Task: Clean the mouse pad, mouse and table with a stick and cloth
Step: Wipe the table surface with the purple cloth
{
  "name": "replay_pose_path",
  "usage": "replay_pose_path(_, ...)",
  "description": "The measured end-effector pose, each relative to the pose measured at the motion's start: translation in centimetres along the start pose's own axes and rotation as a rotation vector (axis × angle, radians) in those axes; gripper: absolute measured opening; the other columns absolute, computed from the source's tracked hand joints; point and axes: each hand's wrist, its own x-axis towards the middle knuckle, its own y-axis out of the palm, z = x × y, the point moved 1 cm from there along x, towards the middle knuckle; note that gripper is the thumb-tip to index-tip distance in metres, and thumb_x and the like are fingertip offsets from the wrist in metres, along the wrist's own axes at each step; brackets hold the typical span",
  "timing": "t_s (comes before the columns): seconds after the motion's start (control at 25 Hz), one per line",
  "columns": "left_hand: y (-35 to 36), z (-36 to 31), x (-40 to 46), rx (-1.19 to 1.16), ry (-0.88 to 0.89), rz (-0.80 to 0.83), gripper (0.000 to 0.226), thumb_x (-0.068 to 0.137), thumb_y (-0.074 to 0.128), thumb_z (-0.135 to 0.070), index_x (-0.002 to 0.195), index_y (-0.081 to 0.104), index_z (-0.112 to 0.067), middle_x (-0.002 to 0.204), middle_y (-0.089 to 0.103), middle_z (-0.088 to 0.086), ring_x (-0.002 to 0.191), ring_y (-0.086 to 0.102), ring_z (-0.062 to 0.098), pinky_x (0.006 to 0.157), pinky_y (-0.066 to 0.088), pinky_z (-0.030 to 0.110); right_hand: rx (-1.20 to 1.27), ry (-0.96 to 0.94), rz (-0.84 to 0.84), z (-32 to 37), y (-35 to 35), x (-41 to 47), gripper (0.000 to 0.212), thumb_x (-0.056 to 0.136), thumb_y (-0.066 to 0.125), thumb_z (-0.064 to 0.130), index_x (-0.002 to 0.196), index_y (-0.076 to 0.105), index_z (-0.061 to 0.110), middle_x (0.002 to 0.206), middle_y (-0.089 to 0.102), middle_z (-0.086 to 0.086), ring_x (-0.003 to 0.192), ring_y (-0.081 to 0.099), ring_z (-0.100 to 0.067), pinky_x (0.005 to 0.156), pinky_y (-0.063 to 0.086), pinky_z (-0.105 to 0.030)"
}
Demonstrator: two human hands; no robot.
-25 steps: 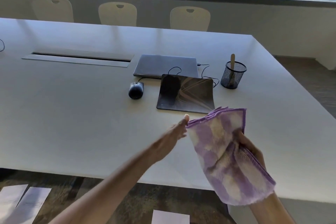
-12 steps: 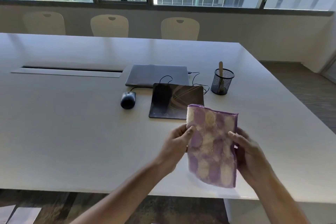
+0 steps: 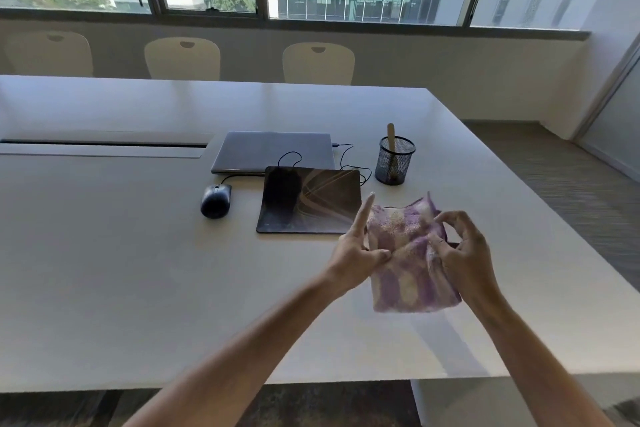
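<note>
Both hands hold a purple and cream cloth (image 3: 408,260) above the white table (image 3: 138,270), just right of the mouse pad's near corner. My left hand (image 3: 356,250) pinches its left edge with thumb and fingers, the index finger pointing up. My right hand (image 3: 464,250) grips the right side with curled fingers. The dark mouse pad (image 3: 311,204) lies flat behind the cloth. A black wired mouse (image 3: 215,200) sits on the table to its left. A wooden stick (image 3: 391,139) stands in a black mesh cup (image 3: 394,160) behind and to the right.
A shut grey laptop (image 3: 273,151) lies behind the pad, with thin black cables looping beside it. A long cable slot (image 3: 100,146) runs along the table's left. Three pale chairs (image 3: 318,62) line the far side. The table's right edge drops to carpeted floor.
The cloth has been folded smaller and bunched between both hands, which moved forward over the table toward the pad. The camera has tilted up.
</note>
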Motion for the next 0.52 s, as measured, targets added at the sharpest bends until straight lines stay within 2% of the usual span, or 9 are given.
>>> replay_pose_path(0.04, 0.2, 0.0, 0.8, 0.027, -0.005, -0.006, 0.103, 0.077, 0.061, 0.015, 0.140, 0.026, -0.058, 0.137, 0.047, -0.003, 0.075, 0.048, 0.028, 0.087, 0.051, 0.060, -0.021, -0.017, 0.014, -0.4, -0.2, 0.9, 0.033, 0.085, 0.067, 0.004, 0.084, 0.065, 0.036, 0.109, 0.069, 0.018, 0.092, 0.070, -0.016, 0.075, 0.058, -0.033)
replay_pose_path(0.12, 0.9, -0.1, 2.2, 0.075, -0.007, 0.012, 0.098, 0.076, 0.063, 0.014, 0.144, 0.030, -0.048, 0.138, 0.046, -0.001, 0.079, 0.048, 0.026, 0.086, 0.053, 0.056, -0.053, -0.052, 0.043, -1.0, -0.5, 2.4, 0.035, 0.085, 0.066, 0.002, 0.081, 0.073, 0.035, 0.126, 0.065, 0.010, 0.109, 0.064, -0.012, 0.091, 0.054, -0.032)
replay_pose_path(0.2, 1.5, -0.3, 3.6, 0.167, 0.019, 0.034, 0.098, 0.074, 0.065, 0.012, 0.149, 0.026, -0.037, 0.144, 0.039, -0.003, 0.098, 0.058, 0.033, 0.085, 0.055, 0.042, -0.127, -0.092, 0.035, -1.6, -0.8, 3.8, 0.030, 0.085, 0.067, 0.002, 0.089, 0.077, 0.030, 0.129, 0.064, 0.006, 0.116, 0.061, -0.012, 0.099, 0.048, -0.030)
replay_pose_path(0.24, 1.8, -0.3, 4.3, 0.191, 0.023, 0.048, 0.099, 0.073, 0.065, 0.013, 0.151, 0.023, -0.032, 0.148, 0.032, -0.007, 0.112, 0.055, 0.040, 0.087, 0.053, 0.040, -0.176, -0.107, 0.020, -2.0, -0.8, 4.4, 0.026, 0.085, 0.067, 0.002, 0.094, 0.078, 0.024, 0.129, 0.064, 0.004, 0.117, 0.061, -0.014, 0.102, 0.045, -0.028)
replay_pose_path(0.32, 2.2, -0.1, 5.9, 0.198, -0.001, 0.066, 0.102, 0.070, 0.065, 0.015, 0.153, 0.018, -0.024, 0.154, 0.022, -0.008, 0.127, 0.042, 0.047, 0.095, 0.048, 0.046, -0.258, -0.109, -0.007, -2.9, -0.6, 5.4, 0.024, 0.085, 0.066, 0.002, 0.103, 0.077, 0.014, 0.130, 0.065, -0.002, 0.119, 0.061, -0.020, 0.102, 0.039, -0.022)
replay_pose_path(0.4, 2.4, 0.2, 7.4, 0.240, -0.035, 0.067, 0.106, 0.069, 0.067, 0.015, 0.154, 0.015, -0.022, 0.158, 0.016, -0.002, 0.130, 0.041, 0.044, 0.098, 0.047, 0.048, -0.327, -0.098, -0.015, -3.7, -0.2, 6.1, 0.024, 0.086, 0.065, 0.003, 0.107, 0.075, 0.008, 0.131, 0.064, -0.005, 0.119, 0.061, -0.024, 0.099, 0.038, -0.020)
replay_pose_path(0.52, 2.3, 0.9, 9.0, 0.281, -0.080, 0.067, 0.109, 0.068, 0.071, 0.012, 0.154, 0.013, -0.022, 0.158, 0.018, 0.001, 0.125, 0.049, 0.036, 0.086, 0.055, 0.046, -0.439, -0.101, -0.001, -4.9, 0.7, 6.7, 0.025, 0.087, 0.063, 0.005, 0.110, 0.073, 0.008, 0.132, 0.063, -0.006, 0.116, 0.061, -0.029, 0.094, 0.044, -0.030)
